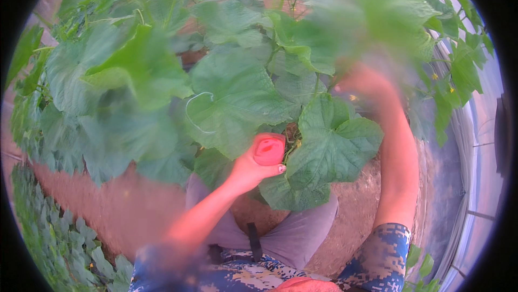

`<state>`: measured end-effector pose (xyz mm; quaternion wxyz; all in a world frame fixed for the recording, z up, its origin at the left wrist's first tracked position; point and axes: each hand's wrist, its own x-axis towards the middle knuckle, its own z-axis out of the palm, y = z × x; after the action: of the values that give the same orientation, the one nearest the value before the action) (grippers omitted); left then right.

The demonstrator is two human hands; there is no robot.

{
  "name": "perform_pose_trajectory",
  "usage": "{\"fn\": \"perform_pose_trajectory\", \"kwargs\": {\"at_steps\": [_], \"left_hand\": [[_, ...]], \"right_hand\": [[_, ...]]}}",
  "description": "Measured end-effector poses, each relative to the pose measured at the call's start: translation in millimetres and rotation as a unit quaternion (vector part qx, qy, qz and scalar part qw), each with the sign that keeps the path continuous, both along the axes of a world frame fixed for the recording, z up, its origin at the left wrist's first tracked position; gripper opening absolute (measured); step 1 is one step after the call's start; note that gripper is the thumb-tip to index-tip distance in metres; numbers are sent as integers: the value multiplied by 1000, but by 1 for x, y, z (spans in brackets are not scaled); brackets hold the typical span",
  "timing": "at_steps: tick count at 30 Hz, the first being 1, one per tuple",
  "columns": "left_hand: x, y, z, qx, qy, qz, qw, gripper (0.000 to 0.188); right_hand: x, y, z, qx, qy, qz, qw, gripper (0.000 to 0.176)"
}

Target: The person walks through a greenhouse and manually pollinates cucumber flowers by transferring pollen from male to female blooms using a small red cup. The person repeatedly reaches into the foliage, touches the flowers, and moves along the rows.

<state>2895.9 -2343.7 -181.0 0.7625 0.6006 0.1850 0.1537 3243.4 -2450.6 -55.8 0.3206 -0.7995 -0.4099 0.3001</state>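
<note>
My left hand (247, 170) is closed around a small red roundish object (270, 151), with the thumb along its lower edge. Its exact kind is unclear. Just right of it are a thin stem and a broad cucumber leaf (334, 146). Another large leaf (238, 94) spreads above the left hand, with a curved piece of pale string (190, 116) lying across it. My right hand (360, 79) reaches in among the foliage at upper right. Blur and leaves hide its fingers, so whether it grips anything does not show.
Dense cucumber foliage (109, 69) fills the left and top. Blurred leaves (376, 9) hang close to the camera. Bare soil (133, 207) lies below, with another row of plants (60, 243) at lower left. Plastic sheeting (477, 178) runs along the right.
</note>
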Motion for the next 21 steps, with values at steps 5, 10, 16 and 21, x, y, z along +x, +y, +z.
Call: {"fn": "perform_pose_trajectory", "kwargs": {"at_steps": [5, 10, 16, 21], "left_hand": [[-8, 5, 1, -17, 131, -49, 990, 60], [-17, 6, 1, -17, 70, -9, 997, 62], [-25, -2, 14, 22, 118, -25, 992, 76], [-31, -13, 40, 162, 89, -49, 981, 88]], "right_hand": [[23, -5, -18, 12, 15, 81, 997, 53], [53, -6, -50, 90, -1, 132, 987, 39], [27, -28, -48, 82, -158, -67, 982, 18], [-35, -42, -28, 62, -124, -200, 970, 14]]}}
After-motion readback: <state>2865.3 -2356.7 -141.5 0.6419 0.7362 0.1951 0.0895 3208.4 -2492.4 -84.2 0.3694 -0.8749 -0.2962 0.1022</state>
